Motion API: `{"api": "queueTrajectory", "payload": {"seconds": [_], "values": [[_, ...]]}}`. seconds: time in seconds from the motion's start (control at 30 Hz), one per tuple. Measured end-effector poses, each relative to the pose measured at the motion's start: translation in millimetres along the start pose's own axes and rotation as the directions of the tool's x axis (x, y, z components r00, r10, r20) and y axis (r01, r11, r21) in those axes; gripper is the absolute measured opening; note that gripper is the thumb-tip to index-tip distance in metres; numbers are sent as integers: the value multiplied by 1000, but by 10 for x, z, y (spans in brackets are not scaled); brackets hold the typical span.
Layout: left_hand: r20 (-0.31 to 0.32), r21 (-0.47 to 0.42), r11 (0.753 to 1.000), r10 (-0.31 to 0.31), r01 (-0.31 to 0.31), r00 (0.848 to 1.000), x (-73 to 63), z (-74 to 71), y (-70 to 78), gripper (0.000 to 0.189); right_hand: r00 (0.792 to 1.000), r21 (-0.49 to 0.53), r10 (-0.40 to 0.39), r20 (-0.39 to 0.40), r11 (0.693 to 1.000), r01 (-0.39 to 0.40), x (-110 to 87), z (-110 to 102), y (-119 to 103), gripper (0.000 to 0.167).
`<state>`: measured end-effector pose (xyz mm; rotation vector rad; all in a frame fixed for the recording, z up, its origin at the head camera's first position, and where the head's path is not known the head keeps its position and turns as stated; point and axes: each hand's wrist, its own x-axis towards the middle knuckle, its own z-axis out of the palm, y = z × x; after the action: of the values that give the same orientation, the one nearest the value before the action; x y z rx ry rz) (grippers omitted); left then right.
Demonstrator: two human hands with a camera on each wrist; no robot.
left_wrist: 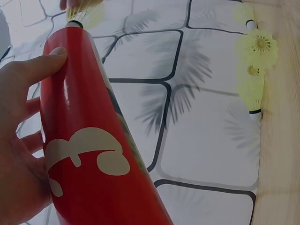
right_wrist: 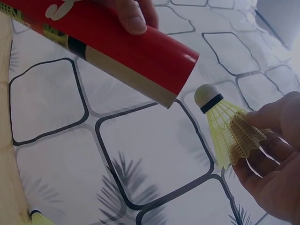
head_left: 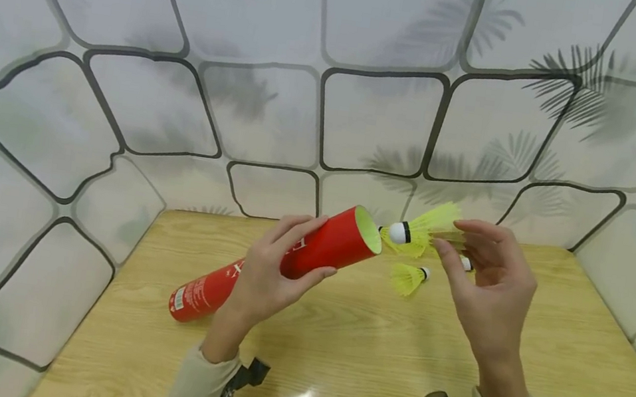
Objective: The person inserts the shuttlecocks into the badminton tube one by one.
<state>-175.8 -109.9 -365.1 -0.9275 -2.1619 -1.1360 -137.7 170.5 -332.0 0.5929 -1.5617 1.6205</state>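
Note:
A red shuttlecock tube [head_left: 342, 242] slants above the wooden table, its round mouth with a pale green inside facing right. My left hand [head_left: 267, 272] grips it near the upper part, thumb on one side and fingers on the other. Between thumb and fingers, my right hand [head_left: 493, 285] pinches a yellow shuttlecock [right_wrist: 220, 124] by its skirt. The white cork with a black band points at the tube's mouth, a short gap apart in the right wrist view. The tube's mouth faces away in the left wrist view, so its inside is hidden there.
On the wooden table [head_left: 333, 361], behind the hands, lie more yellow shuttlecocks, one of them [head_left: 406, 279] nearest me. Others are partly covered by the held one and the right hand. A patterned white cloth wall [head_left: 382, 120] rises behind and at the sides.

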Motion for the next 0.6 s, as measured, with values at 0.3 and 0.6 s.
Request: {"api": "queueTrajectory", "payload": {"seconds": [0.3,0.6], "values": [[24,-23,999,25,-25,999,7,67,67,64,998,-148,-20,67,989,30,-58,106,-27,33],[37,-21,999,27,-27,999,-7,104,90,66,975,-191,-49,217,977,92,-137,210,30,42]]}}
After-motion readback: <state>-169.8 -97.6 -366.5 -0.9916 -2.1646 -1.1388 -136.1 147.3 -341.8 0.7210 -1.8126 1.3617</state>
